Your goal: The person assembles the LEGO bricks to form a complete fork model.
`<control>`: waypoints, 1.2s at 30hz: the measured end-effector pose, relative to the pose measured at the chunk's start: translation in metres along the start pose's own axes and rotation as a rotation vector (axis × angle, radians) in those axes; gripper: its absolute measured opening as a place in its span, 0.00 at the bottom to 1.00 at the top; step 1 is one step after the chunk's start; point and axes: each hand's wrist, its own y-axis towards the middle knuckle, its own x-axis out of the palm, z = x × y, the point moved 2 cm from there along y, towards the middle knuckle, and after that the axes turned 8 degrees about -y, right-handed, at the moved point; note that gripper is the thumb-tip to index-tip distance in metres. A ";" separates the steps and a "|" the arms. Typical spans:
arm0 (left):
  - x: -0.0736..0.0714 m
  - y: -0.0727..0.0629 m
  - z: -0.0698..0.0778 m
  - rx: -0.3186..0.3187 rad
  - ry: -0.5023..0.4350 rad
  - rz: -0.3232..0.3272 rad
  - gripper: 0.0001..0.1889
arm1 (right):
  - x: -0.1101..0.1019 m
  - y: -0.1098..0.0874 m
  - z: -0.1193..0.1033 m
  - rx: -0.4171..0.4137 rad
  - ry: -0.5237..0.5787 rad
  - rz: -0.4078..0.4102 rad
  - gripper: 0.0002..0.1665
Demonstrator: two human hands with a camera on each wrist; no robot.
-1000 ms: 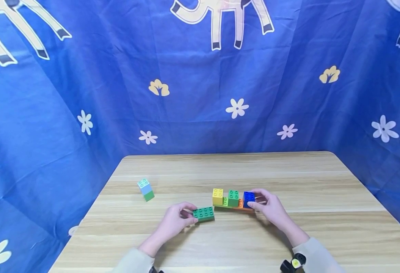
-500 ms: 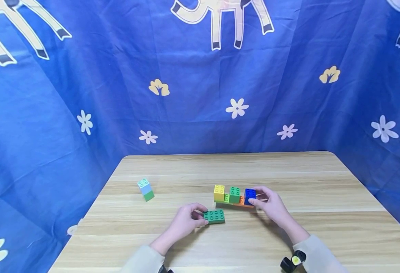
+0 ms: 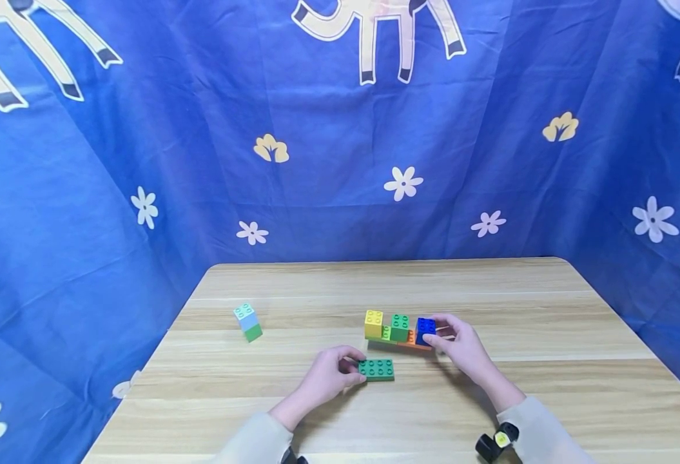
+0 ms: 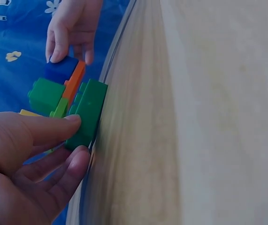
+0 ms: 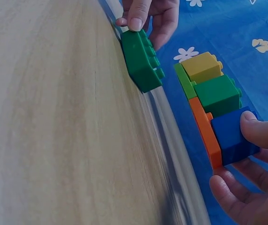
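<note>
L hand point(image 3: 332, 374) pinching dk green brick point(image 3: 377, 370), near but apart from orange/lime base point(image 5: 203, 125); R hand point(image 3: 460, 348) gripping blue block point(image 5: 232, 136) on base's R end. Head cam only: lt-blue/green stack point(image 3: 248, 322), L side of table point(image 3: 293, 290).

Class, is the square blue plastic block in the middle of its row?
No, the square green plastic block stands between the square yellow plastic block and the blue block.
</note>
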 end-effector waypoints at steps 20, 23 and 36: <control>-0.012 -0.002 -0.004 0.003 -0.042 0.053 0.19 | 0.008 -0.003 -0.008 -0.036 0.085 -0.045 0.23; -0.016 -0.002 -0.003 -0.001 -0.097 0.073 0.19 | 0.010 -0.004 -0.009 -0.040 0.085 -0.049 0.22; -0.029 -0.003 0.008 0.041 -0.131 0.149 0.22 | 0.016 -0.008 -0.014 -0.080 0.070 -0.076 0.22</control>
